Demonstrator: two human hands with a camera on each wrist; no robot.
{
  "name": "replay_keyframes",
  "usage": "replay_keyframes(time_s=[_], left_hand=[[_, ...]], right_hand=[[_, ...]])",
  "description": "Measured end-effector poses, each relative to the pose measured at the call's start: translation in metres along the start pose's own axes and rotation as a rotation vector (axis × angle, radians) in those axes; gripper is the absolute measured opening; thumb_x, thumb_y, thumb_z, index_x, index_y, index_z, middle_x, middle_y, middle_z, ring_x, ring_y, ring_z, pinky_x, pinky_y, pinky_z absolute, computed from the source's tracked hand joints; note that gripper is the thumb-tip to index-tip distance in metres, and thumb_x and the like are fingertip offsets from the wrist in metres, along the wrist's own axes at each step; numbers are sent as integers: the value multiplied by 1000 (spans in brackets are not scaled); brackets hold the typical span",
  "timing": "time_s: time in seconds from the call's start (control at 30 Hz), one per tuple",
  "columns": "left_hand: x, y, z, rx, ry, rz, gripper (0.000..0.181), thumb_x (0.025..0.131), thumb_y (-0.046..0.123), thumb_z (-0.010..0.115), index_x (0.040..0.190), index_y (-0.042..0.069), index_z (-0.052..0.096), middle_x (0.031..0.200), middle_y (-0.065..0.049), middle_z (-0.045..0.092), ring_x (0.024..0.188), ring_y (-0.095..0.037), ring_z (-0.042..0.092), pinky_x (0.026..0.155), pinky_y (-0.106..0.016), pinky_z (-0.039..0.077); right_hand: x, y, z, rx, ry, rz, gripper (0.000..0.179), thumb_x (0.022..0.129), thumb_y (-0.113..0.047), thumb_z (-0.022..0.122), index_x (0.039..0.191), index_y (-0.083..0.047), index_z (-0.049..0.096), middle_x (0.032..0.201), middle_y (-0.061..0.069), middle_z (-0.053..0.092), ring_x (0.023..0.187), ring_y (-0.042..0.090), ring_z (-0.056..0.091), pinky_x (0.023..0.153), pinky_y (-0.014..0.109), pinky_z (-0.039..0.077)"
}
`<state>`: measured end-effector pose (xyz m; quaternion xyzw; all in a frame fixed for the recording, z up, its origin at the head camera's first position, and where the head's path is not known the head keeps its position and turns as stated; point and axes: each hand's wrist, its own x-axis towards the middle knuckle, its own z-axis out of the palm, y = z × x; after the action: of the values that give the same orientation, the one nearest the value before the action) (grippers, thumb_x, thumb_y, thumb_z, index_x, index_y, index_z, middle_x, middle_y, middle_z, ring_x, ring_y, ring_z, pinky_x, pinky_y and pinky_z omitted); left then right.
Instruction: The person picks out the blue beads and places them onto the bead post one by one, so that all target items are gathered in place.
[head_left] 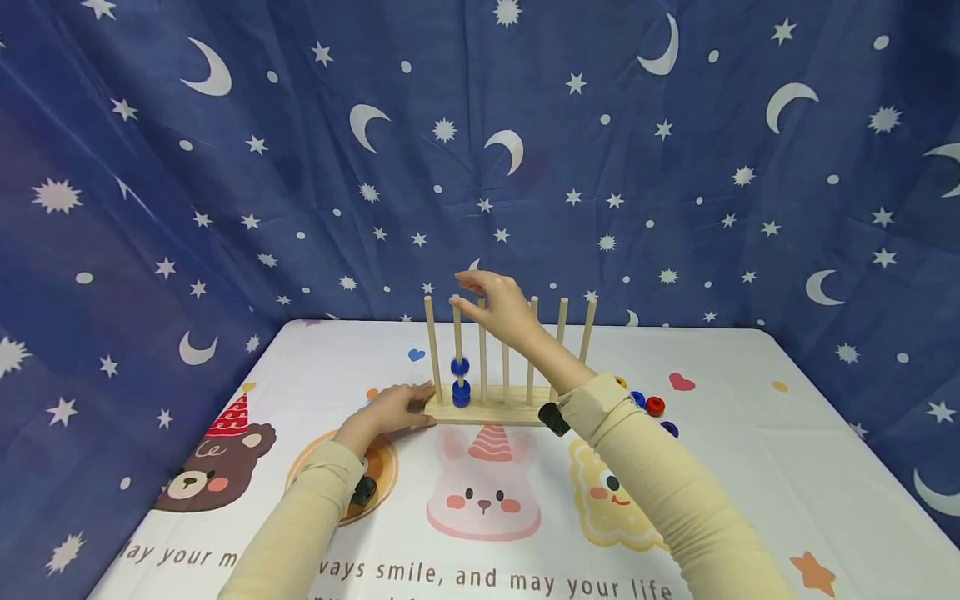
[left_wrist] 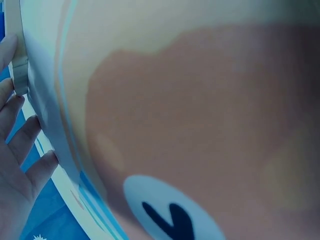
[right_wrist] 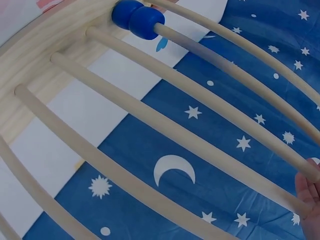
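Observation:
A wooden peg rack (head_left: 487,412) stands on the table with a row of upright pegs. My left hand (head_left: 393,408) holds the left end of its base, thumb along the front edge and fingers at the end. At the top of the second peg from the left is my right hand (head_left: 498,304), thumb and fingers parted with no bead between them. One blue bead (head_left: 460,366) is partway down that peg. Below it, blue beads (head_left: 461,394) sit stacked at the base; the right wrist view shows two blue beads (right_wrist: 145,22) there.
Loose beads lie on the table right of the rack, among them a red bead (head_left: 655,406) and a blue bead (head_left: 670,429). My right forearm crosses in front of the rack's right side. A blue starry curtain (head_left: 480,167) hangs behind the printed white tablecloth (head_left: 750,467).

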<state>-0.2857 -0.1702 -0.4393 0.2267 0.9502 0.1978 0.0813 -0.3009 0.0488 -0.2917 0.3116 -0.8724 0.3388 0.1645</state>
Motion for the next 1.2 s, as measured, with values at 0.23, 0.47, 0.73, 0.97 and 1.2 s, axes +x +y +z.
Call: replay_keyframes(time_s=[0.23, 0.47, 0.73, 0.97, 1.2], left_hand=[[2, -1, -4, 5, 2, -11, 60, 83, 30, 71, 133, 3, 52, 142, -14, 45, 130, -40, 43, 107, -51, 37], [2, 0, -4, 19, -13, -14, 60, 83, 30, 71, 133, 3, 52, 143, -14, 45, 129, -41, 43, 106, -52, 37], [3, 1, -3, 15, -23, -29, 61, 84, 31, 70, 135, 4, 50, 144, -12, 43, 131, -40, 41, 108, -51, 35], [4, 0, -3, 17, -39, -21, 62, 84, 33, 69, 136, 5, 49, 145, -12, 41, 133, -40, 39, 110, -51, 33], [0, 3, -4, 15, -49, -16, 61, 85, 33, 68, 135, 4, 50, 145, -13, 41, 132, -41, 39, 110, -52, 32]], right_hand=[[2, 0, -3, 7, -17, -19, 45, 90, -23, 64, 127, 2, 56, 124, 17, 62, 115, 28, 61, 98, 36, 50], [0, 0, -4, 38, -36, -15, 44, 89, -21, 65, 127, -1, 57, 125, 16, 62, 115, 27, 60, 98, 36, 49], [-2, 6, -16, 127, -107, -94, 40, 90, -13, 63, 128, -1, 56, 130, 15, 59, 120, 28, 56, 102, 36, 46], [-16, 6, -31, 123, -130, -159, 39, 91, -13, 62, 128, -1, 56, 130, 16, 58, 124, 29, 53, 106, 40, 43], [-37, 14, -47, 155, -61, -199, 36, 88, -9, 65, 123, -1, 60, 124, 16, 62, 117, 29, 57, 101, 41, 47]])
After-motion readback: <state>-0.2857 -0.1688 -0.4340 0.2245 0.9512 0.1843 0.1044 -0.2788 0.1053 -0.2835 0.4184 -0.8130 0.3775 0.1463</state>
